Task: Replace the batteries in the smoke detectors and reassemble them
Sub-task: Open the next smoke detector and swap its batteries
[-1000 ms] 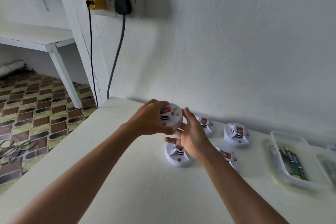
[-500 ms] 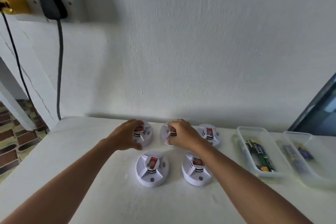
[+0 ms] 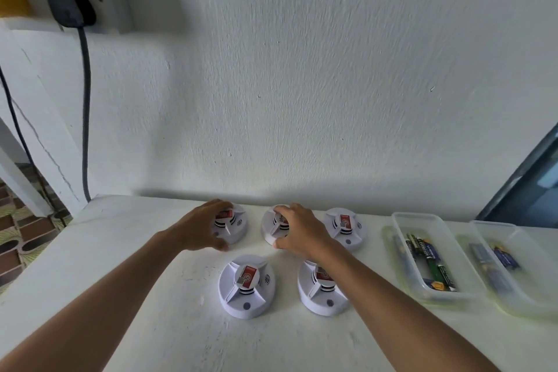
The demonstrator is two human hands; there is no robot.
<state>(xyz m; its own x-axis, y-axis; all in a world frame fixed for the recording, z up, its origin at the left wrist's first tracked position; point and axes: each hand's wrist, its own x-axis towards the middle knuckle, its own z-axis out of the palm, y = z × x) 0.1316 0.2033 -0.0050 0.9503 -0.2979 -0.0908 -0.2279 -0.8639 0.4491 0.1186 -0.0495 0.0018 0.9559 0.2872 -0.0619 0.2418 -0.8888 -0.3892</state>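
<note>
Several white round smoke detectors with red labels lie on the white table (image 3: 120, 220). My left hand (image 3: 200, 229) grips the back-left detector (image 3: 235, 225), fingers curled over its top and thumb at its near edge. My right hand (image 3: 299, 232) grips the back-middle detector (image 3: 271, 225) the same way and covers most of it. A third detector (image 3: 345, 228) lies at the back right. In the near row there are two: the front-left detector (image 3: 246, 285) in full sight and the front-right detector (image 3: 318, 291) partly under my right forearm.
Two clear plastic trays stand right of the detectors, the nearer tray (image 3: 413, 214) and the farther tray (image 3: 495, 223), both holding several batteries. The wall rises just behind the back row. A black plug (image 3: 71, 6) with a hanging cable sits in a socket at upper left. The table's left edge drops to a tiled floor.
One second ago both hands held one detector in the air. It now lies at the back left under my left hand, and my right hand has shifted onto the back-middle detector.
</note>
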